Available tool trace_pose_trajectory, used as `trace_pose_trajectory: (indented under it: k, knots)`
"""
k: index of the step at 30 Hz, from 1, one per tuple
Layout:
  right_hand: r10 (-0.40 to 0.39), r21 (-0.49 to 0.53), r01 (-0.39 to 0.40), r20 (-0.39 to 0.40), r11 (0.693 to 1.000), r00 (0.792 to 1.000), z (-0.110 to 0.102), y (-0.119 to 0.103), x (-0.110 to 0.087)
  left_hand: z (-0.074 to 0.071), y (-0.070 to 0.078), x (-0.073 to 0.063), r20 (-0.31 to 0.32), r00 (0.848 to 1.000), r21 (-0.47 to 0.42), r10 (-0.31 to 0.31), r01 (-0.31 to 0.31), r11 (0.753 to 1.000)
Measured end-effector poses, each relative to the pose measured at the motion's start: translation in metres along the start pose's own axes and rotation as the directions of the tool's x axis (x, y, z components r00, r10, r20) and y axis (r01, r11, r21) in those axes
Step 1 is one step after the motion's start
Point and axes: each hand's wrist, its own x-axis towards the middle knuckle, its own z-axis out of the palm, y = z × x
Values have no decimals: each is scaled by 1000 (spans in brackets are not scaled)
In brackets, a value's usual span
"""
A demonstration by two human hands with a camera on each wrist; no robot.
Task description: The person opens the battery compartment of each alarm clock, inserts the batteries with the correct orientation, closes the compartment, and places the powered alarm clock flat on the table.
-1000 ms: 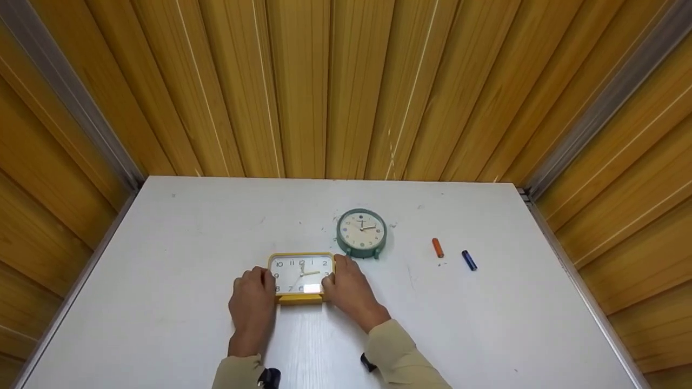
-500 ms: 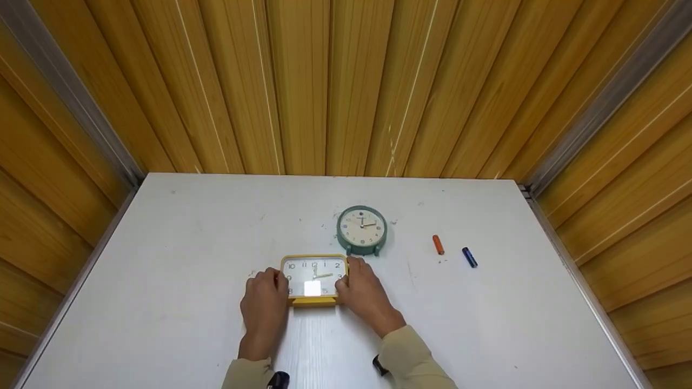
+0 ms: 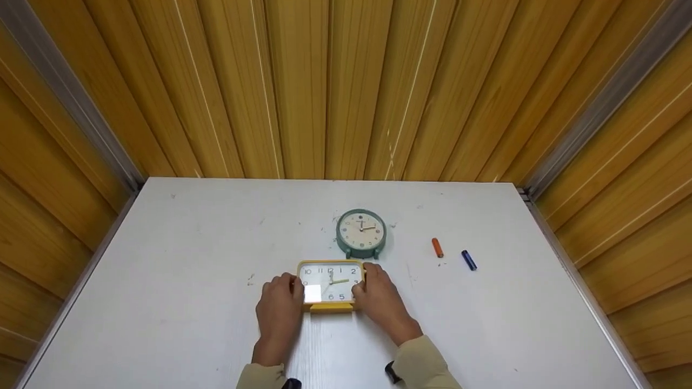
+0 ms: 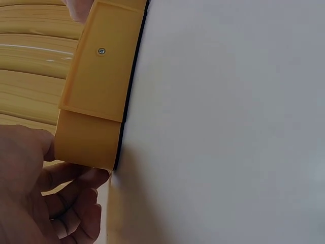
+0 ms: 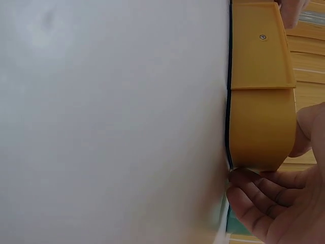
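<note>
A yellow rectangular alarm clock [image 3: 331,282] lies face up near the middle of the white table, its dial toward the head camera. My left hand [image 3: 281,308] grips its left end, thumb on the face side and fingers curled under the edge. On the opposite end my right hand [image 3: 383,297] holds it the same way. The left wrist view shows the clock's yellow underside [image 4: 99,66] with a small screw, close over the table. Just behind it stands a round green alarm clock [image 3: 361,233] on short feet, also face up.
Two small batteries, one orange [image 3: 437,247] and one blue [image 3: 468,260], lie on the white table [image 3: 162,302] to the right of the green clock. Yellow wood-patterned panels [image 3: 303,86] rise behind the table and on both sides.
Both hands have moved to the right and slightly toward the person, carrying the yellow clock along. The green clock and the two batteries stay where they were.
</note>
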Motion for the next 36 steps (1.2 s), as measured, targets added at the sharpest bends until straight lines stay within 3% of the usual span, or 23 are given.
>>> trace_pose_trajectory:
  k: [12,17,21,29,36]
  knots:
    - [37,70,-31,-73,997,997,-13,23,-4,16,15,-1,39,998,-48,49,-47,998]
    - [22,78,-14,-96,997,995,-19,30,-4,21,21,0,72,997,-57,35,-31,998]
    - [57,98,-47,-99,994,993,-25,31,1,26,28,5,101,995,-65,27,-21,998]
    - [108,112,-100,-71,989,992,-30,34,8,30,33,13,153,988,-32,12,-8,999]
    - [125,113,-122,-22,986,992,-34,33,13,24,29,24,228,972,-8,62,-62,998]
